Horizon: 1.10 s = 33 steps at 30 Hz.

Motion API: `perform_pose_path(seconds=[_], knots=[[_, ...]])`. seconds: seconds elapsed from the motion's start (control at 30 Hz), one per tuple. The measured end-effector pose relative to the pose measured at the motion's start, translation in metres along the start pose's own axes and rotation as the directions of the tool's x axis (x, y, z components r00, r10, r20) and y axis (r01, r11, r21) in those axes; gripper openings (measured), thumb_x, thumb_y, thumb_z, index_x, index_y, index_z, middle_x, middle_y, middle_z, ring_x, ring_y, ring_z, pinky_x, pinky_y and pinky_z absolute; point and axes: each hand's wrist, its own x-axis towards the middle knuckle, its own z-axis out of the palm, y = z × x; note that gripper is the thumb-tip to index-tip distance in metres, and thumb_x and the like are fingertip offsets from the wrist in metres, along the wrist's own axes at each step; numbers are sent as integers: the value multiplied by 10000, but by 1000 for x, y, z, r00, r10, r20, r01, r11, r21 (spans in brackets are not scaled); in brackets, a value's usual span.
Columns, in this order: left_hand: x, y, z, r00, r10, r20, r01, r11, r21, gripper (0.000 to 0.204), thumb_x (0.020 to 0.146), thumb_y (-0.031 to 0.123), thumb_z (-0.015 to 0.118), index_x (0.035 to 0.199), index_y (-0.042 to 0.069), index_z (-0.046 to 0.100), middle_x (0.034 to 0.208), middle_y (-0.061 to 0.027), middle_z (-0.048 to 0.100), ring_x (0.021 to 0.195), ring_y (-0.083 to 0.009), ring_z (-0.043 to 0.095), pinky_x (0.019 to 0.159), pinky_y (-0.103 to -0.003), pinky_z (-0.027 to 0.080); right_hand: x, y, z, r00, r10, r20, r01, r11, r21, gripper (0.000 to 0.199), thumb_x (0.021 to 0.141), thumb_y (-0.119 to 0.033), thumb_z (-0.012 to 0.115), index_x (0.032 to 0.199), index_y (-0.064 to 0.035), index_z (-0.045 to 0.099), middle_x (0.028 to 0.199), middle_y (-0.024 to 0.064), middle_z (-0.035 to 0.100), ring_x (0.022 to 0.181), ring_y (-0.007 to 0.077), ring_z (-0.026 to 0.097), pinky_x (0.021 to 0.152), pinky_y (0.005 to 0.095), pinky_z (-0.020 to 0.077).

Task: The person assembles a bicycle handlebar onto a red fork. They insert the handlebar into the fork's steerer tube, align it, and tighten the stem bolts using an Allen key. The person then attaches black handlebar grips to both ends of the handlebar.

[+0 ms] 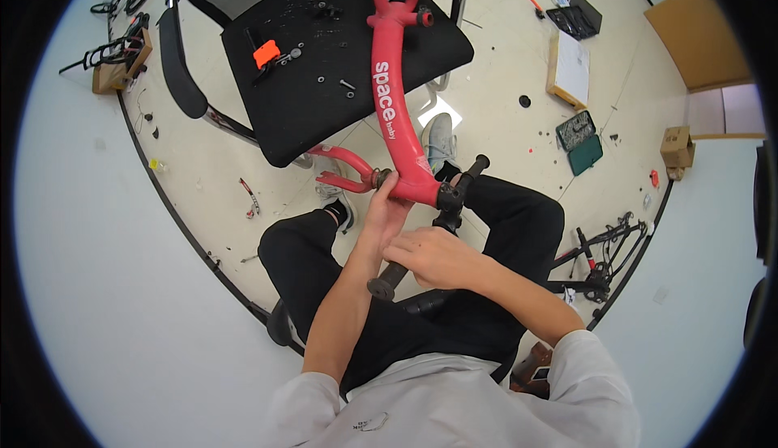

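Pale floor tiles spread around a black office chair [267,51] whose seat carries loose screws, washers and an orange tool [266,53]. Seen from the head camera, a red bike frame [397,116] slants from the seat's right edge down to the person's lap. Left hand [387,207] wraps closed around the frame's lower end. Right hand [433,256] curls shut over a black handlebar [429,233] crossing under the frame. At the floor's right side lies a green parts case [579,142].
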Motion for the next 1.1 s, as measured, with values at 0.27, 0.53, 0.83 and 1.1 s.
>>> perform_pose_path(seconds=[0.27, 0.53, 0.83, 1.1], knots=[[-21, -7, 2, 991, 87, 103, -83, 996, -42, 336, 975, 259, 625, 1254, 93, 538, 1244, -54, 614, 1194, -181, 569, 1088, -378, 412, -4, -29, -15, 1000, -19, 2, 19, 997, -71, 369, 653, -14, 655, 1007, -64, 566, 902, 70, 614, 826, 263, 632, 714, 377, 484], [-40, -16, 32, 980, 191, 57, -185, 979, -90, 275, 963, 243, 658, 1171, 91, 562, 1174, -61, 640, 1093, -194, 630, 994, -403, 506, -12, -50, -35, 1000, 6, 2, -6, 997, -74, 349, 621, 23, 628, 949, -58, 544, 886, 81, 575, 848, 281, 585, 775, 369, 459], [-88, -22, 61, 969, 244, 46, -238, 964, -121, 195, 952, 164, 666, 1078, 90, 537, 1038, -46, 648, 958, -168, 660, 851, -350, 567, -28, -89, -52, 1000, 15, 3, -15, 997, -74, 325, 597, 65, 618, 886, -55, 530, 832, 76, 530, 815, 272, 558, 750, 367, 452], [-127, -6, 70, 919, 386, 80, -378, 921, -93, 218, 952, 170, 661, 1101, 97, 519, 1052, -43, 629, 942, -148, 644, 784, -339, 565, -28, -129, -47, 994, -86, -68, 81, 993, -81, 357, 583, 79, 609, 911, -47, 546, 815, 80, 525, 802, 273, 555, 751, 366, 462]])
